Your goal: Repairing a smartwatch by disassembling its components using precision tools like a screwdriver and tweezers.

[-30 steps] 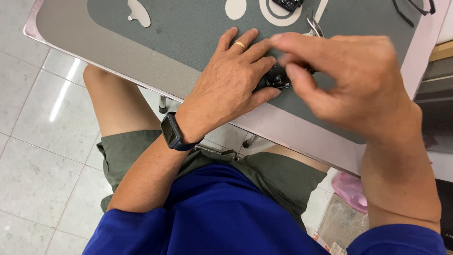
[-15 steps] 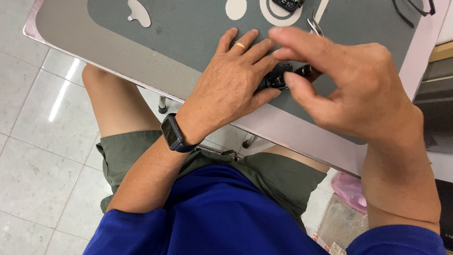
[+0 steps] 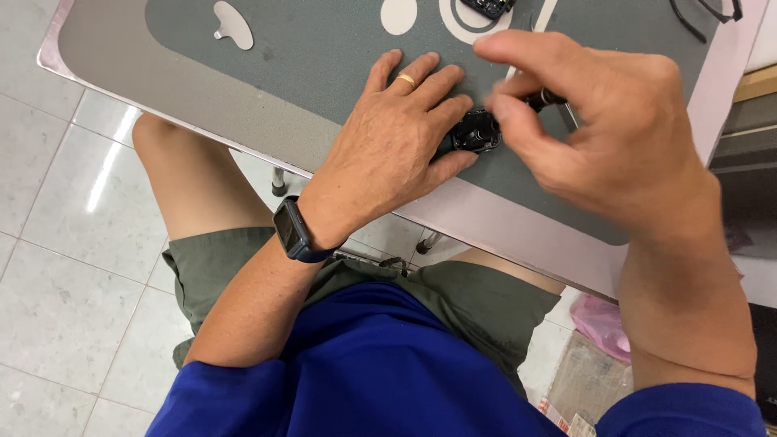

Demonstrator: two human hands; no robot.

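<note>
Two hands at work on a small black part at the near edge of the table.

The left hand [image 3: 396, 154] lies flat on the grey mat [image 3: 324, 65], fingers [image 3: 441, 113] spread and released, their tips pressing against the small black part [image 3: 476, 133] to steady it. The part sits on the mat close to the table's [image 3: 502, 226] near edge, between the two hands. The right hand [image 3: 603, 133] hovers just over it, thumb and forefinger pinched on a thin dark tool [image 3: 544, 99] whose tip points down at the part; the hand is blurred, so the tool's shape is hard to make out. A gold ring [image 3: 406, 79] sits on the left hand and a dark watch [image 3: 293, 231] on that wrist. Farther back on the mat lie a pale flat cut-out [image 3: 234, 24], a white oval [image 3: 399, 14] and a white ring [image 3: 469, 20].
</note>
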